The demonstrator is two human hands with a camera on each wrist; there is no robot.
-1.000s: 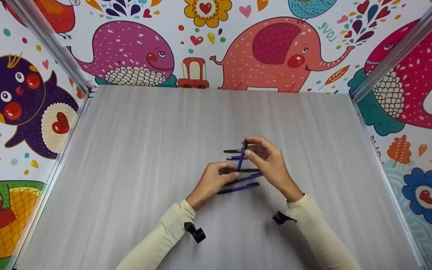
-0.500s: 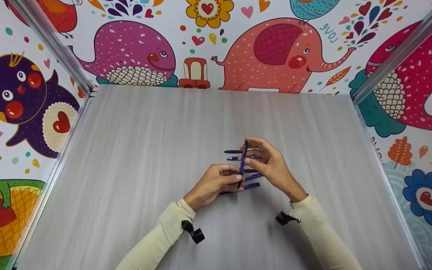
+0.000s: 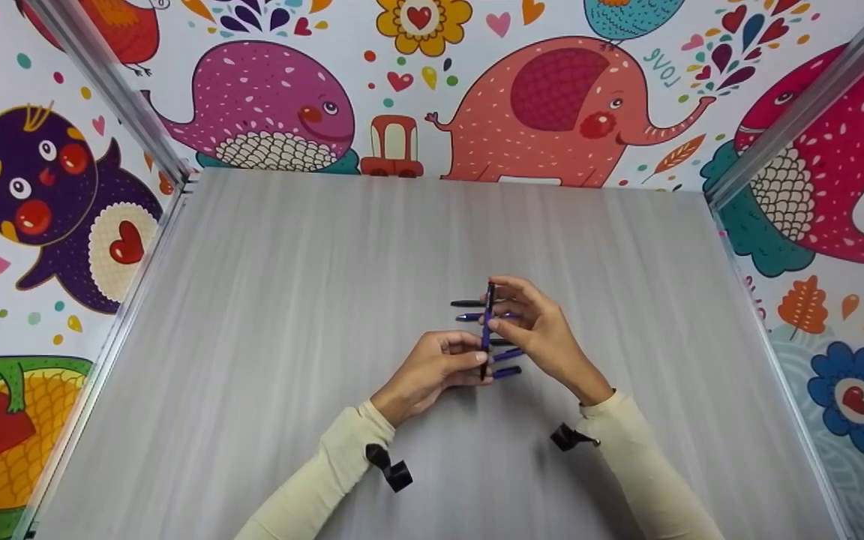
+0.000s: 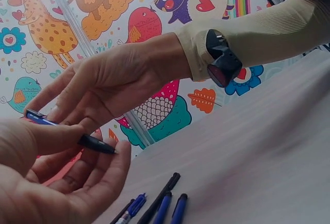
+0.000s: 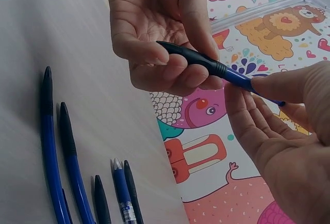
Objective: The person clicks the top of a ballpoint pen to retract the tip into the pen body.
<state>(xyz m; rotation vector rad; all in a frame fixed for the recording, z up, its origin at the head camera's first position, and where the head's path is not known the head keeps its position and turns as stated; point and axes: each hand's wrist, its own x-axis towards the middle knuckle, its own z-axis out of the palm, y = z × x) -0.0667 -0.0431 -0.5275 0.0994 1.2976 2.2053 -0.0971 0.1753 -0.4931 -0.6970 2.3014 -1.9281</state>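
Note:
Both hands hold one pen (image 3: 487, 322) with a blue barrel and a black grip, lifted over the table. My left hand (image 3: 432, 367) pinches its black grip end between thumb and fingers; the tapered tip (image 4: 108, 148) points past the thumb toward the fingertips. With thumb and fingers, my right hand (image 3: 541, 330) pinches the blue barrel (image 5: 240, 78) near the other end. Several pens lie side by side below the hands: a black pen (image 3: 466, 304), a blue pen with a silver tip (image 5: 124, 188), another black pen (image 5: 101, 198), and two blue pens with black grips (image 5: 72, 157) (image 5: 49, 141). The hands partly cover them in the head view.
The pens rest on a grey wood-grain table (image 3: 312, 262). Walls printed with cartoon animals (image 3: 537, 112) stand at the back and sides, with metal rails (image 3: 106, 97) at the corners. A black wrist device (image 3: 389, 466) hangs at the left sleeve, and another (image 3: 573, 436) at the right.
The held pen has turned to stand straighter in the head view, its black end now showing past the left thumb. My left hand has shifted slightly right, over the lower pens.

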